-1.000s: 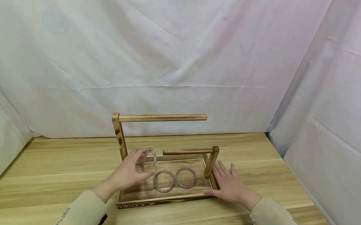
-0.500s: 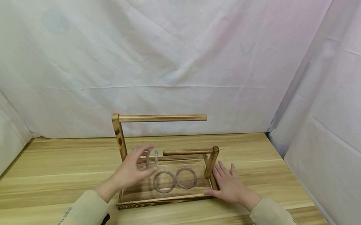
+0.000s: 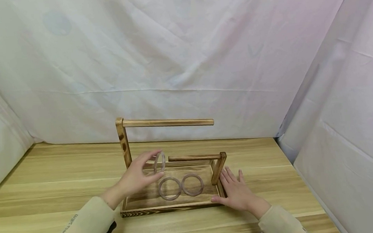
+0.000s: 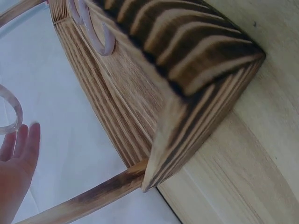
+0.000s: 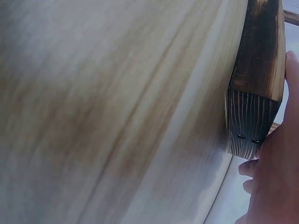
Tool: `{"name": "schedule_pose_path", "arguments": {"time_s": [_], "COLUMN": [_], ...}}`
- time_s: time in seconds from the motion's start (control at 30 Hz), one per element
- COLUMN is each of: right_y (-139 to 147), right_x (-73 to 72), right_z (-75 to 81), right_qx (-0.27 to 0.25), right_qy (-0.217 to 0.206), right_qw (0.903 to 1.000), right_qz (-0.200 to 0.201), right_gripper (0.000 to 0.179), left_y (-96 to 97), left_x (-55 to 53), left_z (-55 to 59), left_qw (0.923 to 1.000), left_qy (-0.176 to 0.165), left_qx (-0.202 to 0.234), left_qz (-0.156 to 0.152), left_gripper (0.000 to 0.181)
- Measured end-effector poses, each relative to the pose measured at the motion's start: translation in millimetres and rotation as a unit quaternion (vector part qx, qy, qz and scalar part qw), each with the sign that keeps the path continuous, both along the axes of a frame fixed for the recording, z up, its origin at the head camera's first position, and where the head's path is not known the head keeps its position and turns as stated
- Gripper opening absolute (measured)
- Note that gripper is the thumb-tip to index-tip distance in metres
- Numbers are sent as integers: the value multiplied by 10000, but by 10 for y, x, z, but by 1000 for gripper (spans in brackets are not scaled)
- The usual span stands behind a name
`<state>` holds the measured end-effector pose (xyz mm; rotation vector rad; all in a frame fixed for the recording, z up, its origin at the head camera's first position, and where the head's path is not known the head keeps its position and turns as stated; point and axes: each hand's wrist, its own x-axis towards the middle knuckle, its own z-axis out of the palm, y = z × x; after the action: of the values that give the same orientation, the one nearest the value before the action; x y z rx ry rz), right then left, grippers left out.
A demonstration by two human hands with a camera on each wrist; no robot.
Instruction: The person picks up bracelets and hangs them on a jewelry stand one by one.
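Observation:
My left hand (image 3: 135,179) pinches a translucent pinkish bangle (image 3: 163,162) between thumb and fingertips. The bangle stands roughly upright, close to the free left end of the lower rod (image 3: 194,157) on a wooden jewellery stand (image 3: 169,209). In the left wrist view, the same bangle (image 4: 18,112) shows at the fingertips. Two like bangles, one on the left (image 3: 170,199) and one on the right (image 3: 202,185), lie flat side by side in the stand's tray. My right hand (image 3: 238,194) rests with spread fingers against the tray's right end, thumb over the front corner.
A higher rod (image 3: 170,122) reaches right from the tall left post (image 3: 123,142), above and behind the lower one. The short right post (image 3: 219,168) carries the lower rod. Wood-grain tabletop (image 3: 60,183) surrounds the stand, and white cloth (image 3: 180,56) hangs behind.
My left hand has moved slightly right with the bangle, bringing it nearer the lower rod's free end. The right hand and the two lying bangles have stayed in place.

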<state>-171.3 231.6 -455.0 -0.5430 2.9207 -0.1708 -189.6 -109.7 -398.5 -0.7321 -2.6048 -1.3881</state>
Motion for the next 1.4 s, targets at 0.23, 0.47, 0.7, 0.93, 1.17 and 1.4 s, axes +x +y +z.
{"name": "schedule_pose_path", "arguments": {"time_s": [0.23,0.47,0.7,0.93,1.17,1.4], "right_y": [1,6,28,6,7,13], "right_x": [-2,-9,-20,-21,-20,-14], "right_z": [4,23,8,-1,-7,-12], "right_qx": [-58,-198,-235,-137,-52,-68], "right_qy": [80,-121,-117,-74,-60,-67], "right_qw": [9998,9992,9991,9989,9992,9991], "right_qz": [182,314,341,443,404,402], "right_gripper": [98,105,105,104,104,105], "left_y": [38,69,104,121,163,201], "left_x": [1,-3,-27,-26,-59,-72], "left_z": [-18,-13,-25,-41,-70,-80], "left_qw": [9986,9964,9964,9947,9935,9916], "left_qy": [-172,-408,-457,-508,-412,-442], "left_qx": [444,676,658,801,958,1137], "left_qz": [-215,-305,-284,-407,-455,-438], "left_gripper": [66,66,67,67,66,67]}}
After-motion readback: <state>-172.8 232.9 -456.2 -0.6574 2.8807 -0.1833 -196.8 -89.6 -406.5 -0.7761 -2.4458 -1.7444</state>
